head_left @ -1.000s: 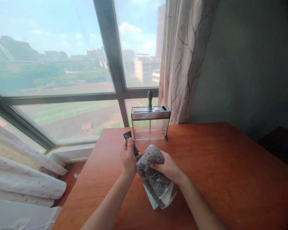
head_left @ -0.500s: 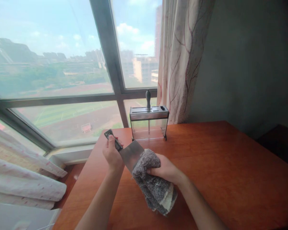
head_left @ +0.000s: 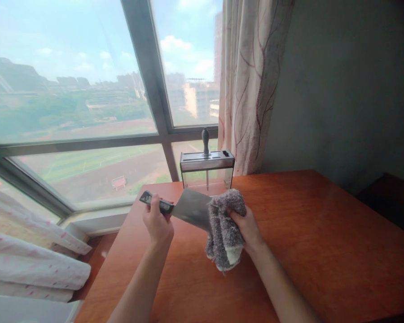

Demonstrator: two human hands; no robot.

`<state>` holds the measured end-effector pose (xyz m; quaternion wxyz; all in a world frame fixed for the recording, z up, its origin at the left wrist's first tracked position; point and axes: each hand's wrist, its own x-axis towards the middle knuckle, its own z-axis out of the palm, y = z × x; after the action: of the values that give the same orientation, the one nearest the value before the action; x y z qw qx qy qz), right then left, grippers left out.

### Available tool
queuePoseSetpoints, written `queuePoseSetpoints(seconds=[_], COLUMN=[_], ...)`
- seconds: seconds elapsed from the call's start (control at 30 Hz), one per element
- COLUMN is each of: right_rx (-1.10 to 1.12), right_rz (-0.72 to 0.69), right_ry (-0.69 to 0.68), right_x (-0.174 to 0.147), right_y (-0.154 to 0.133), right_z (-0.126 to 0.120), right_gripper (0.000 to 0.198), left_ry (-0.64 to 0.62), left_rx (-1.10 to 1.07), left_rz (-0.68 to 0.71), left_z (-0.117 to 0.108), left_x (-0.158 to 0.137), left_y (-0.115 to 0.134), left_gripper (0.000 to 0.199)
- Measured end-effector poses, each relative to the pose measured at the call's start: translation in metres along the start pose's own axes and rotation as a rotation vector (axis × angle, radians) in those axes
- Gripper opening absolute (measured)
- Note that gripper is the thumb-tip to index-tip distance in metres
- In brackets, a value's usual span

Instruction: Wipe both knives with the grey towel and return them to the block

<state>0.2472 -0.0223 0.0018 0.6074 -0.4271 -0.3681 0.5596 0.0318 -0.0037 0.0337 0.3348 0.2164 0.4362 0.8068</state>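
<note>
My left hand [head_left: 158, 223] is closed around the dark handle of a kitchen knife [head_left: 192, 207], a cleaver with a broad grey blade. The blade points right, held above the table. In my right hand [head_left: 249, 226] is a bunched grey towel [head_left: 226, 229] with a pale patch at its lower edge. The towel covers the far end of the blade, so that end is hidden. Just behind the blade stands a clear-sided knife block [head_left: 207, 163] with a metal top, one dark handle [head_left: 205, 141] sticking up from it.
A reddish-brown wooden table [head_left: 306, 233] lies under both hands. Beyond it is a large window with a grey frame [head_left: 121, 139]. A patterned curtain [head_left: 249, 89] hangs behind the table, and a pale spotted curtain [head_left: 37, 264] drapes at lower left.
The cleaver has turned from slanting down-right to nearly level. My right hand and the towel have moved up and to the right along the blade. The view has shifted slightly.
</note>
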Motion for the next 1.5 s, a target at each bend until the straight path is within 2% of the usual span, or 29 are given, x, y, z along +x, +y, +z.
queuePoseSetpoints(seconds=[0.13, 0.23, 0.33, 0.43, 0.57, 0.73, 0.93, 1.23, 1.37, 1.5], right_rx=[0.121, 0.203, 0.280, 0.302, 0.226, 0.110, 0.094, 0.063, 0.121, 0.217], right_rz=[0.016, -0.002, 0.015, 0.049, 0.062, 0.017, 0.000, -0.013, -0.011, -0.021], right_ry=[0.212, 0.298, 0.272, 0.174, 0.051, -0.021, 0.012, 0.032, 0.097, 0.174], right_x=[0.009, 0.012, 0.013, 0.010, 0.006, 0.002, 0.002, 0.003, 0.004, 0.009], right_y=[-0.002, -0.003, -0.003, 0.000, 0.005, 0.008, 0.008, 0.009, 0.007, 0.003], right_z=[-0.011, -0.015, -0.016, -0.014, -0.009, -0.004, -0.006, -0.009, -0.010, -0.016], right_gripper=[0.039, 0.040, 0.039, 0.038, 0.040, 0.041, 0.039, 0.040, 0.038, 0.037], left_ry=[-0.333, -0.469, -0.471, -0.446, -0.410, -0.374, -0.420, -0.456, -0.461, -0.588], left_rx=[-0.037, -0.042, -0.104, -0.174, -0.261, -0.321, -0.256, -0.159, -0.150, -0.118], left_rz=[-0.167, -0.259, -0.301, -0.283, -0.225, -0.232, -0.283, -0.266, -0.342, -0.374], left_z=[-0.003, -0.005, -0.005, -0.004, -0.005, -0.007, -0.004, -0.005, -0.006, -0.010], left_x=[-0.009, -0.009, -0.008, -0.008, -0.005, 0.001, -0.004, -0.005, -0.007, -0.010], left_y=[0.001, 0.000, -0.001, 0.001, 0.003, 0.004, 0.004, 0.006, 0.004, 0.006], left_gripper=[0.032, 0.033, 0.035, 0.037, 0.035, 0.031, 0.025, 0.021, 0.017, 0.020])
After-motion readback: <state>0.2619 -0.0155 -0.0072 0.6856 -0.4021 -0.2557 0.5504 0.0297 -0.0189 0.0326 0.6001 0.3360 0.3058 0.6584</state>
